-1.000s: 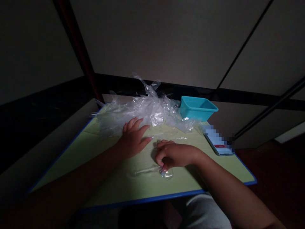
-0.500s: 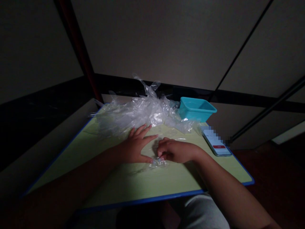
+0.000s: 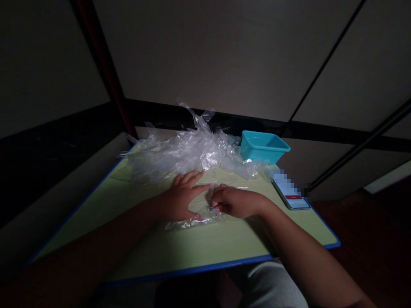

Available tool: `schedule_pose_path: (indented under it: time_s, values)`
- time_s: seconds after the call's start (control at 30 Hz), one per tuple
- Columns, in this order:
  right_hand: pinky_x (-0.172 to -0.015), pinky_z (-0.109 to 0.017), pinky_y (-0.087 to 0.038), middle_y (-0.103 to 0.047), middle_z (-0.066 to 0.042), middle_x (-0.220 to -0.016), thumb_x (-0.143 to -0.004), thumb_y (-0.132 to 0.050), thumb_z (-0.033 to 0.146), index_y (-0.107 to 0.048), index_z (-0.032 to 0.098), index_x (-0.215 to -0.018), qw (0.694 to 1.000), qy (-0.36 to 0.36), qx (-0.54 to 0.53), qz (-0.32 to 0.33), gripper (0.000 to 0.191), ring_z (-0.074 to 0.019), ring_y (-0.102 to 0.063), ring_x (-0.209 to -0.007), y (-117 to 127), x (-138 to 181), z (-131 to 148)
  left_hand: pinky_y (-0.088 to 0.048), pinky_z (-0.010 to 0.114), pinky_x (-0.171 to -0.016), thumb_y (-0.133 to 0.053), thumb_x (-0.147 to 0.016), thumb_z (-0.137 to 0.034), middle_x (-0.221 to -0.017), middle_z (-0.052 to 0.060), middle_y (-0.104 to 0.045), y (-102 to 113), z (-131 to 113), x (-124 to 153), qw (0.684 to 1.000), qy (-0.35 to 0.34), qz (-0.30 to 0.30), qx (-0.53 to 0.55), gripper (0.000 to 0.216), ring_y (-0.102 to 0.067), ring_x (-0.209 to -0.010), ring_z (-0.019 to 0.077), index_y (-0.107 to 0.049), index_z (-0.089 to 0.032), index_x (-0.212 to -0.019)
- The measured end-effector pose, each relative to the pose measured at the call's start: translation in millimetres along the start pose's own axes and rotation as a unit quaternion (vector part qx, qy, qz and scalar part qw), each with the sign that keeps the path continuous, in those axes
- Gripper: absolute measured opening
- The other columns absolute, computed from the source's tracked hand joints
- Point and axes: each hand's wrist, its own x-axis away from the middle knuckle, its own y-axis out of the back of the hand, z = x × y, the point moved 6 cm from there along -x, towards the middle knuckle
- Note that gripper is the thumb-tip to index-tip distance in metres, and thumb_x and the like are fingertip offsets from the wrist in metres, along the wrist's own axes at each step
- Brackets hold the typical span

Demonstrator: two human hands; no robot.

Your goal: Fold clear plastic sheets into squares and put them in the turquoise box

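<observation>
My left hand (image 3: 181, 201) lies with its fingers spread on a thin clear plastic bag (image 3: 184, 224) that is flat on the table. Its thumb presses near the bag's front edge. Close beside it, my right hand (image 3: 236, 201) is curled, its fingertips pinched on the same bag, where a small bluish spot shows. Much of the bag is hidden under both hands. Behind them spreads a heap of crumpled clear plastic bags (image 3: 192, 149).
The pale yellow-green table (image 3: 154, 252) has a blue edge. At its back right stands a turquoise plastic basket (image 3: 257, 153). A phone (image 3: 297, 202) with a lit screen lies by the right edge. A wall (image 3: 208, 55) rises behind the table.
The front edge of the bag near my left thumb now lies stretched further left. My right hand stays pinched in almost the same place. The left thumb has shifted slightly.
</observation>
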Motion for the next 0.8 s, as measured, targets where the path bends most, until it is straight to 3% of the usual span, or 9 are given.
schedule_pose_path:
  time_s: [0.23, 0.5, 0.8]
  values:
    - [-0.083, -0.030, -0.035, -0.059, -0.005, -0.080, -0.077, -0.051, 0.006, -0.060, 0.014, -0.076, 1.000, 0.001, 0.011, 0.000, 0.012, -0.0169, -0.047, -0.088, -1.2, -0.6, -0.6, -0.008, 0.057, -0.102, -0.062, -0.063, -0.061, -0.150, 0.008, -0.002, 2.4, -1.5, 0.6, 1.000, -0.006, 0.006, 0.004, 0.087, -0.002, -0.133, 0.0364, -0.027, -0.031, -0.137]
    - [-0.082, -0.029, -0.035, -0.058, -0.004, -0.078, -0.078, -0.053, 0.008, -0.059, 0.014, -0.075, 1.000, 0.001, 0.017, 0.005, 0.009, -0.0162, -0.047, -0.084, -1.2, -1.3, 1.1, -0.019, 0.048, -0.104, -0.046, -0.084, -0.029, -0.145, 0.006, -0.026, 19.0, -6.2, 0.9, 0.995, -0.034, -0.095, 0.014, 0.045, -0.014, -0.132, 0.0294, -0.044, -0.025, -0.128]
    - [-0.078, -0.029, -0.037, -0.060, -0.005, -0.079, -0.078, -0.052, 0.009, -0.060, 0.015, -0.077, 0.999, -0.016, 0.031, 0.004, 0.010, -0.0175, -0.048, -0.087, -2.5, 0.0, -2.8, -0.017, 0.048, -0.104, -0.057, -0.072, -0.057, -0.147, 0.009, -0.019, 11.9, -12.1, 1.2, 0.998, -0.041, -0.038, 0.034, 0.070, -0.009, -0.133, 0.0330, -0.038, -0.025, -0.132]
